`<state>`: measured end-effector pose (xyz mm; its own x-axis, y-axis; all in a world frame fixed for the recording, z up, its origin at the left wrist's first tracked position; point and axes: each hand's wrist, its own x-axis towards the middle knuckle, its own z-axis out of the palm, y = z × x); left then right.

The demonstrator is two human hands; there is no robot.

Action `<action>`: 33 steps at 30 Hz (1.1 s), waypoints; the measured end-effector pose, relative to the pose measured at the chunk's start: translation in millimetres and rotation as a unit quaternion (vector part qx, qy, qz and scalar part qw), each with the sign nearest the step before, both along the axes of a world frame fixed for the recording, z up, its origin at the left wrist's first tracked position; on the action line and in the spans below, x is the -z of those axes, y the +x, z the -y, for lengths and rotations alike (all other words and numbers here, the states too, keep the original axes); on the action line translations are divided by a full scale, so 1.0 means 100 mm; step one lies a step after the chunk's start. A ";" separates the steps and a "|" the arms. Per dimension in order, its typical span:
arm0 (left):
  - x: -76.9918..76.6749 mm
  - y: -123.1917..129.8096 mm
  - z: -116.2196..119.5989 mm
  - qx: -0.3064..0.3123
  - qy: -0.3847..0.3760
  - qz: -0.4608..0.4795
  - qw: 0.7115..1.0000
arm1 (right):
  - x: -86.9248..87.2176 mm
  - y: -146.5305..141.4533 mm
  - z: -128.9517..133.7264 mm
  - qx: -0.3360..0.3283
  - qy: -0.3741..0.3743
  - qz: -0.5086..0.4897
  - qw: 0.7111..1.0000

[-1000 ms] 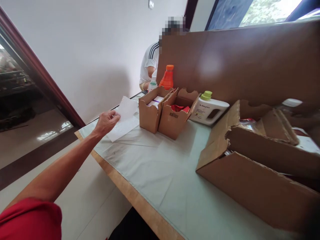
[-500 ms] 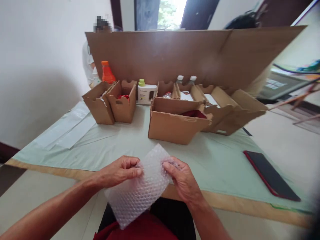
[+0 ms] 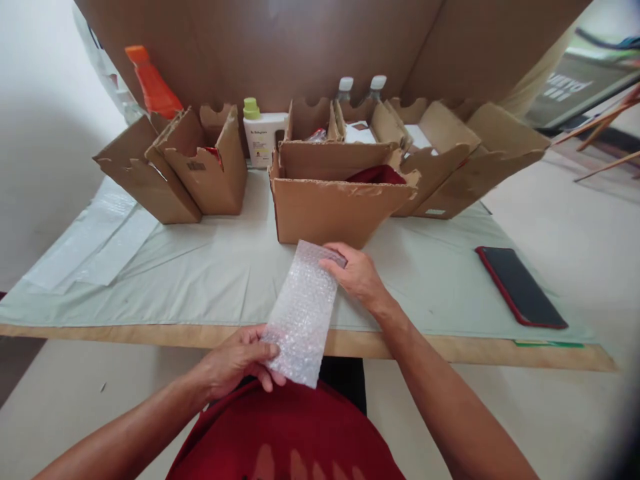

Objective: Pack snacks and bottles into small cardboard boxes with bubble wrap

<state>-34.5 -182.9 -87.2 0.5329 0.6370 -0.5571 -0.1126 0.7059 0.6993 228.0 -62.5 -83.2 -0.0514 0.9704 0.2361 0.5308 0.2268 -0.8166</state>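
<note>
A clear bubble-wrap pouch (image 3: 303,310) is held between both hands, tilted over the front edge of the table. My left hand (image 3: 243,360) grips its lower left side, thumb on top and fingers beneath. At the upper right corner, my right hand (image 3: 355,270) pinches the pouch between thumb and fingers. Just beyond the pouch stands an open cardboard box (image 3: 330,210) with dark red cloth (image 3: 377,175) inside.
More cardboard bins (image 3: 205,167) line the back, beside a white bottle with a green cap (image 3: 260,137) and an orange bottle (image 3: 155,87). Flat plastic sheets (image 3: 105,233) lie at left. A dark phone-like slab (image 3: 520,287) lies at right.
The view has tipped downward and closer to the boxes. The pouch has turned more upright, with my left hand now at its lower side and my right hand at its top corner.
</note>
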 end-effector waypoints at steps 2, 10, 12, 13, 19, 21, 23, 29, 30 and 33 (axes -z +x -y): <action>0.04 0.03 0.01 -0.043 -0.044 0.020 0.998 | 0.06 0.05 0.01 0.001 0.005 0.024 1.000; 0.05 0.07 -0.13 -0.074 -0.123 0.075 0.987 | -0.02 0.00 1.22 -0.253 0.085 0.158 0.951; 0.02 0.04 -0.11 -0.069 -0.105 0.052 0.991 | 0.09 -0.18 1.33 -0.175 0.113 0.119 0.971; -0.01 0.01 -0.08 -0.072 -0.081 0.027 0.994 | 0.15 -0.25 1.33 -0.120 0.109 0.090 0.983; -0.12 -0.08 0.18 -0.139 0.388 -0.286 0.865 | 0.34 -0.29 1.18 0.042 -0.031 0.037 0.998; -0.08 0.00 0.17 -0.086 0.573 -0.345 0.738 | 0.33 -0.27 1.13 0.042 -0.036 0.082 0.995; 0.01 0.11 0.09 -0.015 0.675 -0.370 0.638 | 0.32 -0.29 1.08 0.035 -0.035 0.121 0.991; 0.29 0.26 -0.15 0.059 0.686 -0.426 0.586 | 0.30 -0.29 1.02 0.028 0.011 0.194 0.981; 0.30 0.26 -0.16 0.059 0.685 -0.428 0.587 | 0.27 -0.27 1.04 0.042 0.041 0.201 0.978; 0.30 0.24 -0.21 0.069 0.683 -0.428 0.588 | 0.19 -0.22 1.15 0.053 0.140 0.222 0.964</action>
<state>-10.7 -162.3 -117.6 0.5293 0.7845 0.3230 0.6852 -0.6198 0.3825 206.3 -177.3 -101.8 -0.1122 0.8768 0.4676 0.8455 0.3314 -0.4186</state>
